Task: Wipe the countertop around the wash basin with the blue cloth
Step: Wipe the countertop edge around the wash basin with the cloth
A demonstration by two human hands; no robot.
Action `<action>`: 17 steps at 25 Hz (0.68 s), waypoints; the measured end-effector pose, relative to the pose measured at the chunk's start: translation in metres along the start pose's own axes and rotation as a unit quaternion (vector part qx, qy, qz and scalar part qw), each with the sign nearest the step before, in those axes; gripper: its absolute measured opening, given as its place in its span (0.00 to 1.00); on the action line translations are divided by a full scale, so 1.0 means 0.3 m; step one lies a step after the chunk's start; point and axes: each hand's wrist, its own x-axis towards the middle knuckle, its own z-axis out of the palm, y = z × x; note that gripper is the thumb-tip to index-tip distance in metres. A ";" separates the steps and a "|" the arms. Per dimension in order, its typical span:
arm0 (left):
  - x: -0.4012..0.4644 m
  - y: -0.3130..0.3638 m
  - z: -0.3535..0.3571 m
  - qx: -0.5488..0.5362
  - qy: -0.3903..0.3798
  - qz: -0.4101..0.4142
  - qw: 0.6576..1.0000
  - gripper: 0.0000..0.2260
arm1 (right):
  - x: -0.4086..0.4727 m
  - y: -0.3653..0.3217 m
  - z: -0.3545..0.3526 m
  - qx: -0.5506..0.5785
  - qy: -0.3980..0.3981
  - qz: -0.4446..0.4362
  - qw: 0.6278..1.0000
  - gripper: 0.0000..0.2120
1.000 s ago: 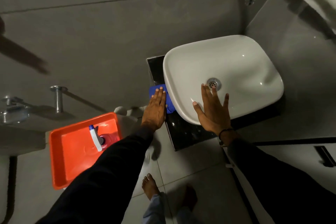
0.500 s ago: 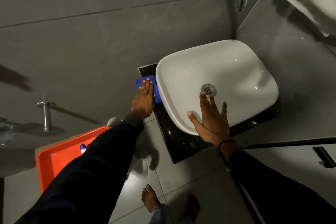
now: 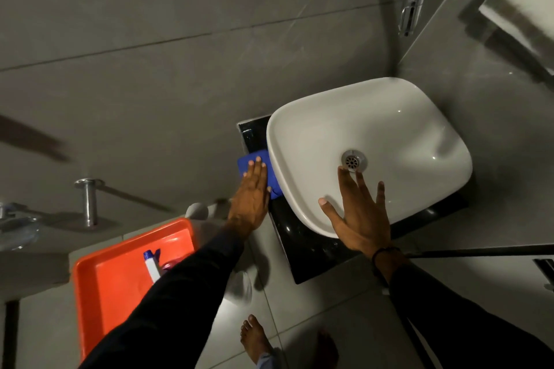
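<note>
Black polished countertop (image 3: pixel 311 252) strip: your left hand (image 3: pixel 250 204) presses flat on the blue cloth (image 3: pixel 257 163) beside the white ceramic basin (image 3: pixel 389 117); your right hand (image 3: pixel 359 219) lies spread, seemingly on its rim.

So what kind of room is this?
Most likely a bathroom or washroom. There's a white wash basin sitting on a black countertop, a chrome tap on the tiled wall above it, and grey tiles on the floor.

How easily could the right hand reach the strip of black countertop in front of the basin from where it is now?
Probably easily: the right hand lies spread over the basin's near rim, and the bare black countertop just below it has nothing on it.
</note>
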 end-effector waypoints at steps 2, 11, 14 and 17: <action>-0.010 0.000 0.011 0.009 -0.012 -0.001 1.000 0.29 | 0.000 -0.002 0.001 -0.007 -0.004 -0.002 1.000 0.45; 0.301 -0.092 -0.134 0.081 -0.007 -0.021 0.996 0.27 | 0.003 0.005 0.007 0.002 -0.001 -0.006 1.000 0.43; 0.322 -0.109 -0.130 0.091 0.003 -0.019 0.996 0.28 | 0.002 0.004 0.010 0.005 0.001 -0.004 1.000 0.43; 0.351 -0.105 -0.133 0.067 -0.002 -0.036 0.997 0.28 | 0.004 0.009 0.013 0.001 -0.004 -0.005 1.000 0.42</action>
